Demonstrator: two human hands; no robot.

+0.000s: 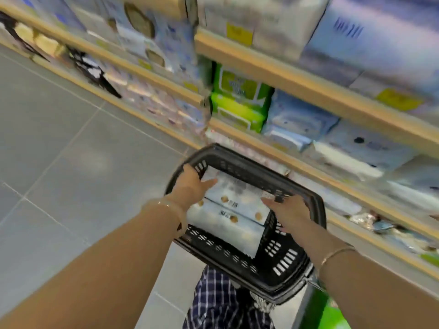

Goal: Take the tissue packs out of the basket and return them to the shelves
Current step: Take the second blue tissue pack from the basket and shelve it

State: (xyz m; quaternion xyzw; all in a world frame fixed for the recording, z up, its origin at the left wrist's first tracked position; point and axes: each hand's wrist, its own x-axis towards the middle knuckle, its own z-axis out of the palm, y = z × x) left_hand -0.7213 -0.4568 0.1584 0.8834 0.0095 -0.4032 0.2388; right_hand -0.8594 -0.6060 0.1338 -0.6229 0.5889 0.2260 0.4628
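Note:
A black plastic basket [280,271] stands low in front of the shelves. Inside it lies a white tissue pack [234,203] with brown spots, and a second similar pack [228,231] sits nearer to me. My left hand [191,186] rests against the far pack's left end, fingers spread. At the pack's right end is my right hand [288,211], fingers spread and touching it. The pack sits inside the basket between both hands. The picture is blurred.
Wooden shelves [273,74] packed with tissue and wipe packs run along the right and top. Green packs [240,98] sit on the shelf just beyond the basket. Grey tiled floor [71,150] lies to the left. A checked garment [221,302] shows below the basket.

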